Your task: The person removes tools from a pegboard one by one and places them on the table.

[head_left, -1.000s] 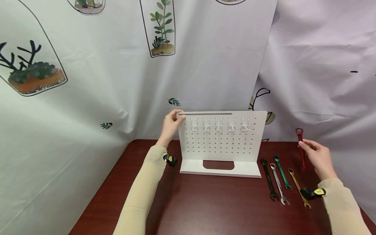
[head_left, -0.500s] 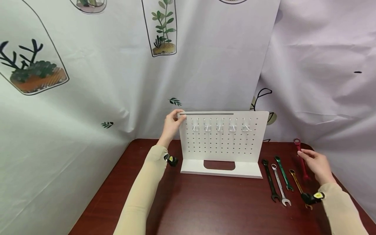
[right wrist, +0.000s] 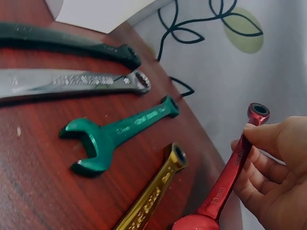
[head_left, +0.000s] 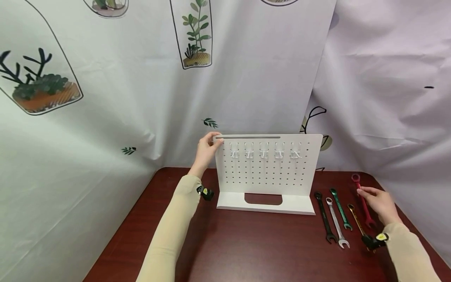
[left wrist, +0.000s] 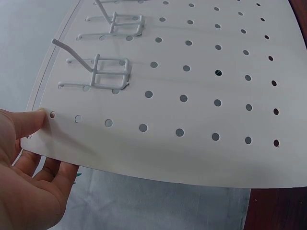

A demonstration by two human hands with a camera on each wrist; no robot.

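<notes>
My left hand [head_left: 205, 152] pinches the upper left corner of a white pegboard stand [head_left: 262, 176], thumb in front and fingers behind. Several white wire hooks [left wrist: 98, 72] sit in a row along the board's upper part. At the right, my right hand [head_left: 381, 203] holds a red combination wrench [right wrist: 230, 175] between thumb and fingers near its ring end, which points away from me. Its open end hangs low over the table. Left of it lie a gold wrench [right wrist: 151, 196], a green wrench [right wrist: 120, 132], a silver wrench [head_left: 336, 223] and a black wrench [head_left: 325, 217].
The dark red-brown table [head_left: 246, 243] has its back edge against a pale curtain [head_left: 260, 78] printed with plants. The stand's base [head_left: 229, 200] reaches forward, with the black wrench close to its right end.
My right hand has come down and toward me with the red wrench, bringing it lower over the table beside the gold one. The left hand keeps its hold on the board's corner.
</notes>
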